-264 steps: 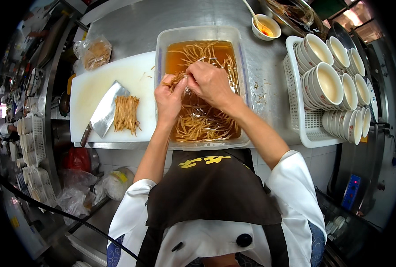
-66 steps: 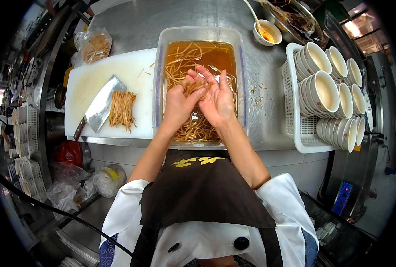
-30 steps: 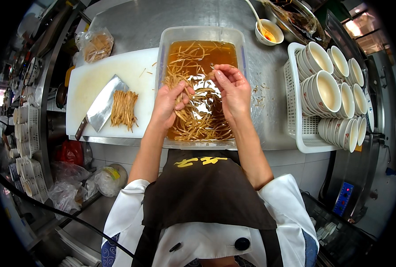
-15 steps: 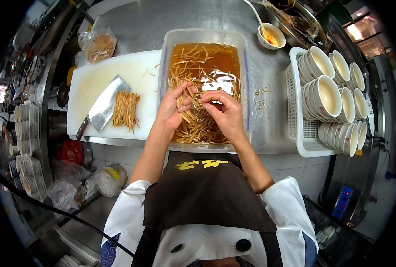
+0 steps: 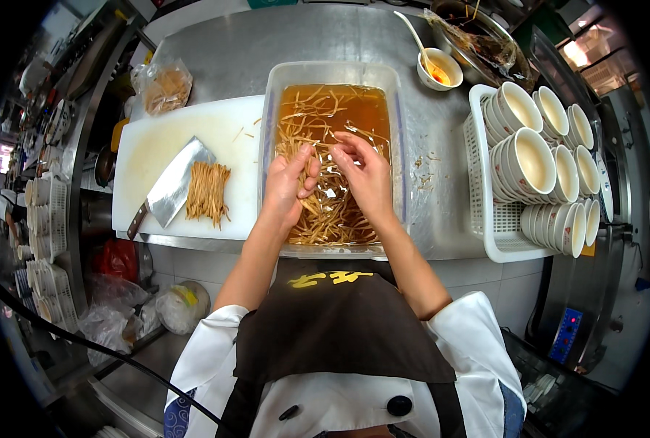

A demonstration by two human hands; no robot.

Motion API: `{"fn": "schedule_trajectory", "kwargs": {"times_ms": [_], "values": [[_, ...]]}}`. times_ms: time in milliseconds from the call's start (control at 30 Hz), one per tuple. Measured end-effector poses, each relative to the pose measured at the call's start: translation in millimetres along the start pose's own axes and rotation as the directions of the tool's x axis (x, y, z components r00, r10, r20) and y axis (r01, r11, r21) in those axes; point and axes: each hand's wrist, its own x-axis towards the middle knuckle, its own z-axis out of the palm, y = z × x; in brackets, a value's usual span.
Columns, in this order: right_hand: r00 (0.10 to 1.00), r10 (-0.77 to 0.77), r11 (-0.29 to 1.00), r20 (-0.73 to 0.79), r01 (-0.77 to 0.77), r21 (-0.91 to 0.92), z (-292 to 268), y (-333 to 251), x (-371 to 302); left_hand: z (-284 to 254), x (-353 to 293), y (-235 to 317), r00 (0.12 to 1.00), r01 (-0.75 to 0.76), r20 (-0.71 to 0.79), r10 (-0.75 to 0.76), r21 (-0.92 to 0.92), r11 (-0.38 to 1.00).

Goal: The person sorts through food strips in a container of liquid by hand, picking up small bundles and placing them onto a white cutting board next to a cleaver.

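My left hand [image 5: 285,191] is closed around some thin tan food strips, over a clear plastic tub [image 5: 332,71]. Brown liquid and many loose strips [image 5: 332,219] fill the tub. Just to its right, my right hand [image 5: 365,179] hovers with fingers stretched and the thumb slightly apart; I see nothing held in it. On a white cutting board [image 5: 157,131] left of the tub, a neat bundle of strips [image 5: 208,191] lies against a cleaver [image 5: 177,185], whose dark handle points toward me.
Stacked white bowls [image 5: 533,160] fill a white plastic basket [image 5: 496,250] at right. Behind it stand a small bowl [image 5: 442,79] with a spoon and red-orange sauce, and a large metal bowl [image 5: 478,71]. A plastic bag of food [image 5: 166,87] sits beyond the board.
My right hand's fingers have loosened from a pinch and drawn slightly apart from my left hand. My left hand stays closed on strips. The whole view has shifted a little.
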Motion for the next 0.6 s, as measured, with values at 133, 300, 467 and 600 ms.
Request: {"fn": "schedule_trajectory", "kwargs": {"times_ms": [133, 300, 467, 600], "values": [[0.987, 0.124, 0.972, 0.101, -0.142, 0.188, -1.6, 14.2, 10.6, 8.1, -2.9, 3.4, 1.000, 0.009, 0.011, -0.010, 0.083, 0.996], [0.987, -0.107, 0.993, -0.120, 0.100, -0.059, -14.2, -2.5, 14.0, 5.3, -4.0, 5.9, 0.997, -0.066, -0.025, 0.068, 0.097, 0.993], [0.946, -0.169, 0.918, 0.278, 0.253, -0.304, -21.9, -18.4, 3.9, 9.2, -0.7, -0.6, 0.971, -0.212, -0.074, 0.228, 0.179, 0.961], [0.955, 0.083, 0.996, 0.283, -0.069, -0.062, -6.8, -24.8, -0.3, 16.5, -2.7, -7.2, 0.934, -0.309, -0.089, 0.346, 0.285, 0.908]]}}
